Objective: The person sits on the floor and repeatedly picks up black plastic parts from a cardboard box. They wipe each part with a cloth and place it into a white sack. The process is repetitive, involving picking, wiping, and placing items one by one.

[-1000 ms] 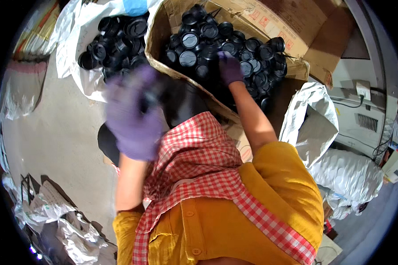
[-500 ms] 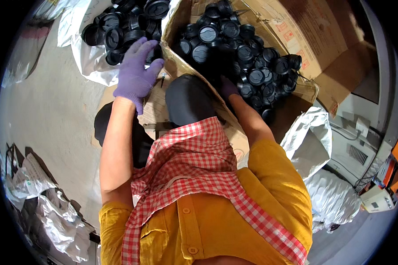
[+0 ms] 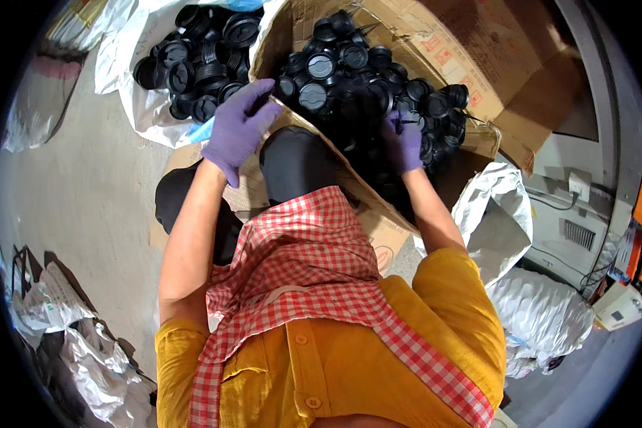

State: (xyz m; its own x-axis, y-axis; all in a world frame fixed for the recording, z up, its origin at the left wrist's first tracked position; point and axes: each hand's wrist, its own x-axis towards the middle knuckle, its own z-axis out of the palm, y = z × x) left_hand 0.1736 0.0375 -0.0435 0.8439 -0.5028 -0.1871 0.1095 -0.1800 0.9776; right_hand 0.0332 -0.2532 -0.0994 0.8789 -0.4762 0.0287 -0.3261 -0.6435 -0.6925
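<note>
Right hand down in the carton, left hand free at its left corner.
Both gloved purple. Right is among the black lids heaped inside the carton; fingers blend into dark parts, so can't tell if it's gripping one. Left has fingers extended, thumb apart, nothing held. White bag with more black lids sits just left of the carton, beyond the left hand.
</note>
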